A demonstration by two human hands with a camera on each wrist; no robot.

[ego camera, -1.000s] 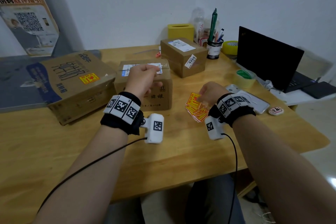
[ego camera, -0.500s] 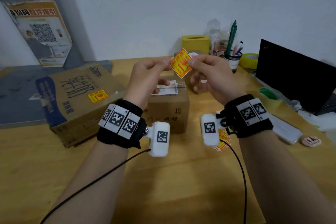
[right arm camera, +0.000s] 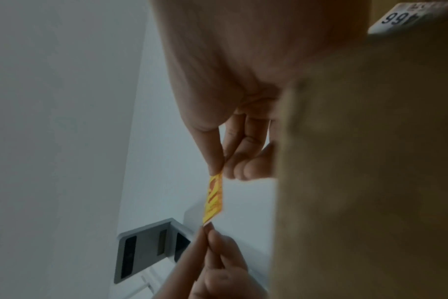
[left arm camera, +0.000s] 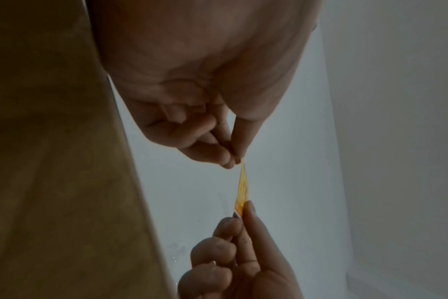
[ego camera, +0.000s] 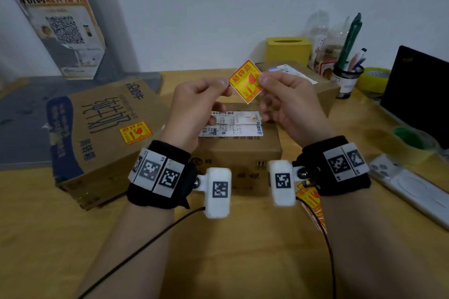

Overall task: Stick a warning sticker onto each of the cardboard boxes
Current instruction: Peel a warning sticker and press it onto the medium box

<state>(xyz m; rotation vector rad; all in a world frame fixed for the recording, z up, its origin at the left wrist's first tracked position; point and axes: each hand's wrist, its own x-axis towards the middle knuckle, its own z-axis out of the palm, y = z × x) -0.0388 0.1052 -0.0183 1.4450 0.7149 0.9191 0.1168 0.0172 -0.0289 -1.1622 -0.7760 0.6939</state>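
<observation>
Both hands hold one yellow-and-red warning sticker (ego camera: 246, 81) up in the air above the middle cardboard box (ego camera: 239, 150). My left hand (ego camera: 224, 88) pinches its left corner between thumb and forefinger. My right hand (ego camera: 263, 81) pinches the opposite corner. The wrist views show the sticker (left arm camera: 243, 187) (right arm camera: 214, 197) edge-on between the two pinches. The large box (ego camera: 97, 133) at the left carries a yellow warning sticker (ego camera: 135, 132) on its top. A third box (ego camera: 323, 90) sits behind my right hand. A pile of loose stickers (ego camera: 312, 204) lies under my right wrist.
A yellow tissue box (ego camera: 288, 52), a pen cup (ego camera: 346, 80), tape rolls (ego camera: 375, 77) and a dark laptop screen (ego camera: 418, 87) stand along the back and right. A white phone-like device (ego camera: 410, 187) lies at the right. A grey panel (ego camera: 21, 124) lies far left.
One second ago my right hand was down at the sticker pile and my left rested on the middle box. Both hands have risen and now hold a sticker between them.
</observation>
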